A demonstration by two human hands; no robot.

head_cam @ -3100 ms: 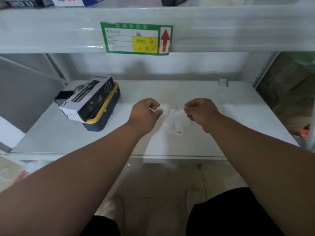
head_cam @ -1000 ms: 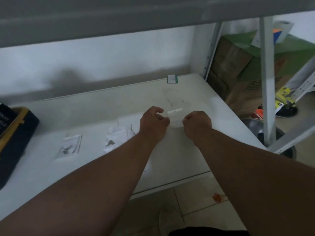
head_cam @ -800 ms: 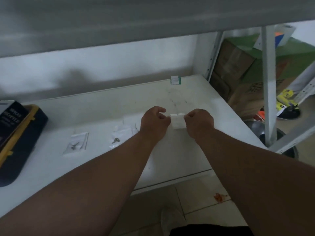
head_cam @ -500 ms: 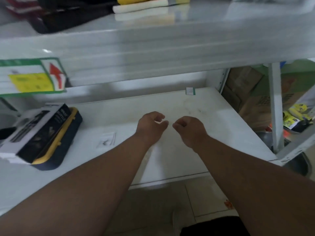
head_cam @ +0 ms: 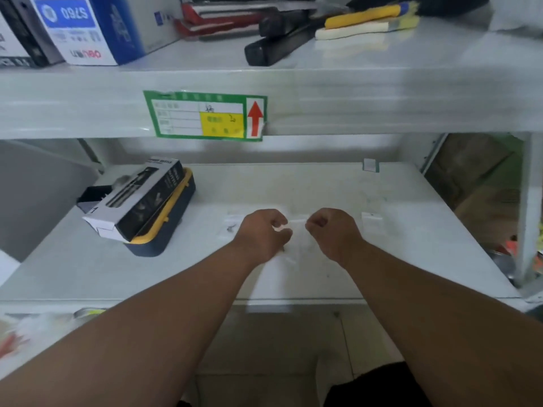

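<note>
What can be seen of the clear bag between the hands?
The bag is small, clear, thin plastic, with a whitish strip along its top edge. The left hand and right hand each pinch a top corner, holding it stretched between them over the shelf; it hangs down, slightly crumpled. Blur hides any contents.

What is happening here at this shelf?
A person pinches a small clear bag between the left hand and the right hand, over the white shelf. Two more small bags lie on the shelf, one at each side of the hands. At the left, a box rests on a navy and yellow case.
</note>
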